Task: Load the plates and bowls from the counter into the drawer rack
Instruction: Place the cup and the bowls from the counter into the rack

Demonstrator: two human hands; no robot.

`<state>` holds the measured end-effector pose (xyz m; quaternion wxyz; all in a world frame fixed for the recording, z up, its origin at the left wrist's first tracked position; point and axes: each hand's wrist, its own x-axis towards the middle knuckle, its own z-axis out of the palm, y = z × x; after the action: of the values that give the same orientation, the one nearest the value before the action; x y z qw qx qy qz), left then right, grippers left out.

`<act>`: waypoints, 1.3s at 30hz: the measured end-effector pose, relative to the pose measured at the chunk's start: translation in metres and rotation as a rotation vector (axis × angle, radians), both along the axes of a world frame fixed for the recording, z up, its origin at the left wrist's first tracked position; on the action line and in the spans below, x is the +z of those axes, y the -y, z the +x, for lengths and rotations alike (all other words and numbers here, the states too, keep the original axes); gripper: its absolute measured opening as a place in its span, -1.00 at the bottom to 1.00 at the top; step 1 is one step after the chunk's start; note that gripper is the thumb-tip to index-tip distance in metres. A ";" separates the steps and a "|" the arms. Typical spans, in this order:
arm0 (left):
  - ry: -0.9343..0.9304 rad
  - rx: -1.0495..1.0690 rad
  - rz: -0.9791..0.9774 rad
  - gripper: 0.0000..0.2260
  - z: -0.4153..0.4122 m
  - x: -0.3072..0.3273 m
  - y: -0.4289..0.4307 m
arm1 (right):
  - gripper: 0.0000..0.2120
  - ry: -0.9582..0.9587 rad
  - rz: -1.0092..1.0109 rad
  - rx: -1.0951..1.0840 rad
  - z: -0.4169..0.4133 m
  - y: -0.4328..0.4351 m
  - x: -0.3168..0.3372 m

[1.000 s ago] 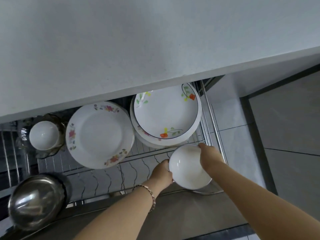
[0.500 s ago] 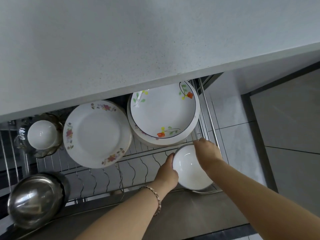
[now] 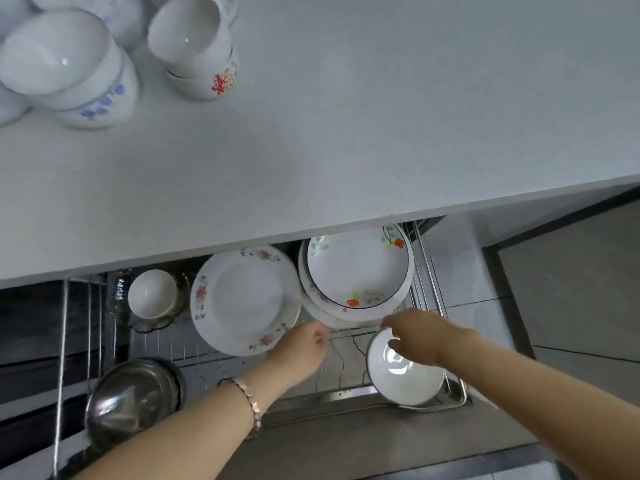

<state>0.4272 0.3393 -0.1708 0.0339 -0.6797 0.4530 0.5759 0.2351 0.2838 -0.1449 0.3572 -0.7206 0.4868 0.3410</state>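
A white bowl with a dark rim (image 3: 403, 375) sits in the front right corner of the wire drawer rack (image 3: 341, 367). My right hand (image 3: 420, 336) rests over its far rim, with thumb and fingers pinching the edge. My left hand (image 3: 301, 351) hovers apart from the bowl to its left, above the rack wires, fingers loosely curled and holding nothing. A floral plate (image 3: 242, 299) and a stack of flowered plates (image 3: 356, 268) lie further back in the rack. Stacked bowls (image 3: 62, 64) and more stacked bowls (image 3: 197, 46) stand on the counter (image 3: 346, 126) at the top left.
A small white bowl (image 3: 152, 292) sits in a glass dish at the rack's back left. A steel bowl (image 3: 131, 400) lies at the front left. The counter edge overhangs the back of the drawer. Grey floor tiles (image 3: 571, 289) run to the right.
My left hand has let go of the white bowl and moved left. The bowl has gone lower into the rack's front right corner under my right hand. The view has tilted up, showing the counter bowls.
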 end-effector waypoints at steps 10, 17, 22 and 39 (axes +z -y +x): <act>0.179 0.331 -0.380 -0.89 0.211 0.135 0.064 | -0.66 0.385 -0.239 -0.022 0.200 0.081 0.146; 0.178 0.592 -0.464 -0.78 0.332 0.152 0.089 | -0.61 0.704 -0.030 -0.906 0.363 0.150 0.157; 0.150 0.580 -0.444 -0.77 0.381 0.141 0.089 | -0.53 0.936 0.163 -1.403 0.421 0.192 0.129; -0.296 0.596 -0.289 -0.54 0.325 0.149 0.087 | -0.72 0.865 0.036 -1.228 0.327 0.081 0.134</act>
<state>0.7517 0.2520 -0.0215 -0.2980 -0.6889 0.3115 0.5828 0.5620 0.2024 -0.0110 0.6542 -0.3834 0.6118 -0.2251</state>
